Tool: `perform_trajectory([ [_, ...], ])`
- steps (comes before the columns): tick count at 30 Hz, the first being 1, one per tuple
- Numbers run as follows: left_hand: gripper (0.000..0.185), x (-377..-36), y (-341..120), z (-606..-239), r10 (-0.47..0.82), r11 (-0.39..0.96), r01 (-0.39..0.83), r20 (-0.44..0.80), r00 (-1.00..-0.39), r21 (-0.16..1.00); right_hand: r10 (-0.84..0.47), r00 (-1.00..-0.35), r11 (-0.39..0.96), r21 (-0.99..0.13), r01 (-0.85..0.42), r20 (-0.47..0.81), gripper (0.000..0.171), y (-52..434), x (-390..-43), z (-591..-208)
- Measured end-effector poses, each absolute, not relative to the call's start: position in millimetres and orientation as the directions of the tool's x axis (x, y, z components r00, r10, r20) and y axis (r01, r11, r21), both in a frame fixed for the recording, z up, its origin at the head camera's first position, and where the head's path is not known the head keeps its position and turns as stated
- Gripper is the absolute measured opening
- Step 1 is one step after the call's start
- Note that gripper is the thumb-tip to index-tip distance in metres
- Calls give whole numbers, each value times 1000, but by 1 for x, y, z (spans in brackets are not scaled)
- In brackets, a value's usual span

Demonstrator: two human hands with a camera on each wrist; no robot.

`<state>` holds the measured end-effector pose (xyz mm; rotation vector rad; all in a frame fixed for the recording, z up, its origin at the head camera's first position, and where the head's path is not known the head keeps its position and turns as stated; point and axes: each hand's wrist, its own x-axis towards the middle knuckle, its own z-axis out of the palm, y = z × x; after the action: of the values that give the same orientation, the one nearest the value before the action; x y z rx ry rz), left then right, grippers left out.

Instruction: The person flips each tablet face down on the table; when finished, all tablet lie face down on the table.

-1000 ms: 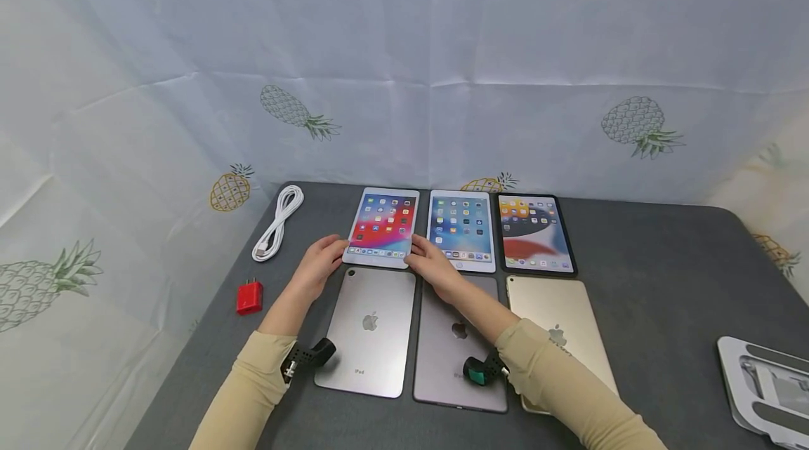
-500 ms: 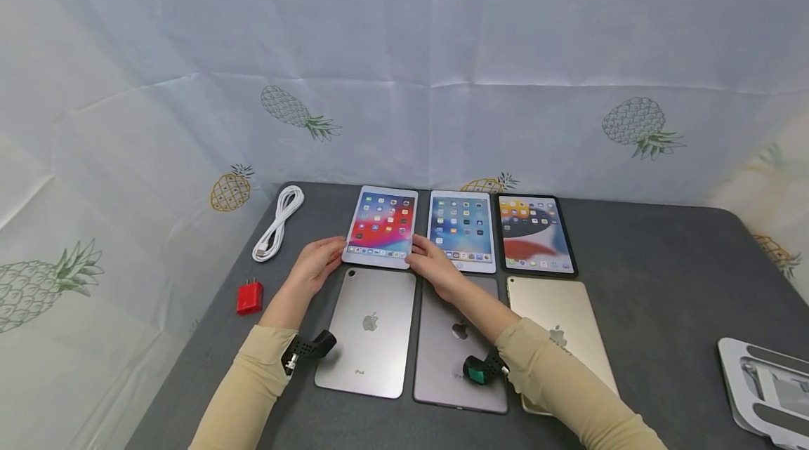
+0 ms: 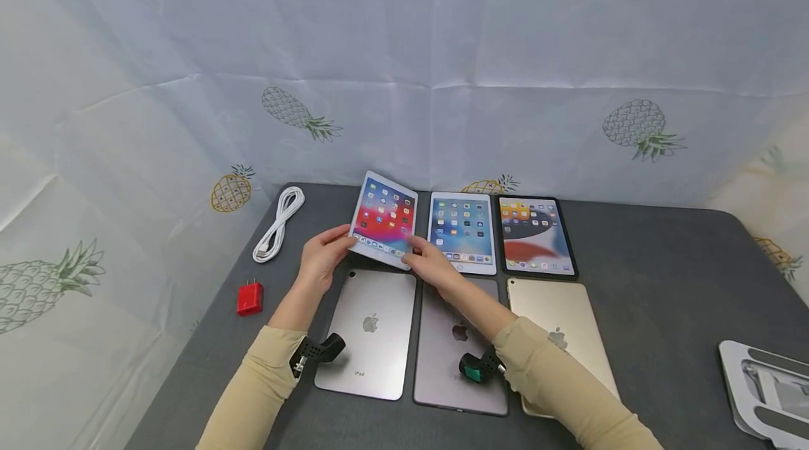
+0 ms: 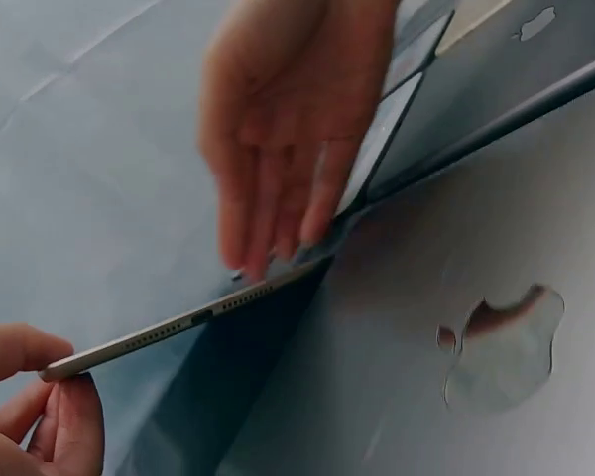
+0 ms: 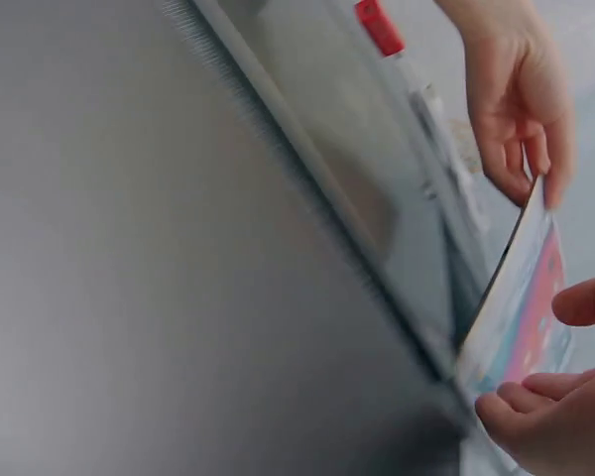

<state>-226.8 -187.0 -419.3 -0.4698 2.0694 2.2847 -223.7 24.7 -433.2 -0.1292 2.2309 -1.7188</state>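
Both hands pinching a lit tablet [image 3: 384, 220] by its near corners, left hand [image 3: 322, 258] & right hand [image 3: 431, 267] each w/ a tight grip, tablet tilting up off the gray table [image 3: 663, 281], above a silver tablet [image 3: 369, 334] lying face down.

White-bezel tablet [image 3: 383, 220] w/ lit screen (red/blue wallpaper, app icons) is lifted off the grey table, tilted w/ its far edge raised, at the back row's left end, near corners pinched.
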Motion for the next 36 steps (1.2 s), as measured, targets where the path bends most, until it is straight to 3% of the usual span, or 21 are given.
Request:
perform_trajectory([
  [7,37,-224,-170,-407,-200,-40,-114,-120,-972,993,-305,-946,339,-941,0,-109,52,8,-233,-408],
  [17,33,-222,-151,-400,-185,30,-11,-5,-983,999,-283,-957,181,-983,9,-61,48,1,-249,-388],
  [24,32,-222,-142,-399,-174,7,45,45,-984,999,-245,-968,51,-998,48,-59,45,6,-250,-387],
  [36,36,-217,-125,-396,-99,-24,73,71,-993,997,-211,-976,-6,-999,47,-45,49,18,-256,-386],
])
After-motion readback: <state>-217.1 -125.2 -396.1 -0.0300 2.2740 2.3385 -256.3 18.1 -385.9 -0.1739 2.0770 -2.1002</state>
